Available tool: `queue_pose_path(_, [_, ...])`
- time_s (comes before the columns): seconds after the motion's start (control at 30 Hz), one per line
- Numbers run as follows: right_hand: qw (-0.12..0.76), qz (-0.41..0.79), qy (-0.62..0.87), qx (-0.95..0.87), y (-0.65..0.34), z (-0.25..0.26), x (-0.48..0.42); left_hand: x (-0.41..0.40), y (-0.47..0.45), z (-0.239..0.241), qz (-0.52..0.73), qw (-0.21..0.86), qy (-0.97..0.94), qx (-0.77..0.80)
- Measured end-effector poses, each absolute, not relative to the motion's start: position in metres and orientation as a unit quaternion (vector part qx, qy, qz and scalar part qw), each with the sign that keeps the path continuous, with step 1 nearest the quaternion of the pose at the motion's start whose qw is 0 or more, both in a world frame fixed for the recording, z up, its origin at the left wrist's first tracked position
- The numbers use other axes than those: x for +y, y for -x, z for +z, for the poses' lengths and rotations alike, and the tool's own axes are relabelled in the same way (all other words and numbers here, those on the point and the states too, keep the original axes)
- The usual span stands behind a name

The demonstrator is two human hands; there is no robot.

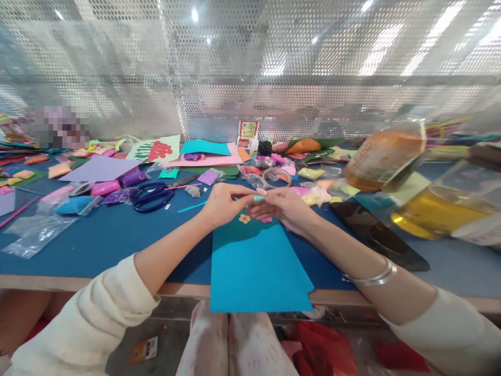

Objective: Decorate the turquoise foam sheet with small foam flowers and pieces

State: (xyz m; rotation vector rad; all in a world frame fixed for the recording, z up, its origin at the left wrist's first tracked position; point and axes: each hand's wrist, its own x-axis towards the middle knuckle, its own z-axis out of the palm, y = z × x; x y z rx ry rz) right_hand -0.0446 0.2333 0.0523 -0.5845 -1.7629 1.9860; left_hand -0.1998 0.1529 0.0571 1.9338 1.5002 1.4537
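Note:
My left hand (pixel 226 201) and my right hand (pixel 288 207) meet fingertip to fingertip over the far end of a blue sheet of card (pixel 256 266). Both are closed in a pinch around a small piece of light green clay (pixel 258 198). Just below the fingers, a yellow flower (pixel 245 219) lies on the card, and a pink flower (pixel 266 220) is partly covered by my right hand. The card's near end juts out past the table edge.
Navy-handled scissors (pixel 152 197) lie left, near bagged purple clay (pixel 118 196). A tape roll (pixel 277 178) sits beyond my hands. At right are a dark phone (pixel 378 235), an orange drink bottle (pixel 385 156) and a container of yellow liquid (pixel 442 206). A perforated metal panel (pixel 219 68) stands behind.

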Motion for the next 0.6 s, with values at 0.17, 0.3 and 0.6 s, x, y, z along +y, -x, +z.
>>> queue_pose_path(0.17, [0.256, 0.732, 0.184, -0.604, 0.041, 0.057, 0.234, 0.157, 0.207, 0.06, 0.578, 0.192, -0.594, 0.525])
queue_pose_path(0.3, [0.286, 0.723, 0.249, -0.578, 0.045, 0.059, 0.232, 0.158, 0.209, 0.057, 0.599, 0.183, -0.576, 0.526])
queue_pose_path(0.6, [0.236, 0.743, 0.209, -0.59, 0.046, 0.058, 0.228, 0.156, 0.198, 0.054, 0.503, 0.161, -0.669, 0.523])
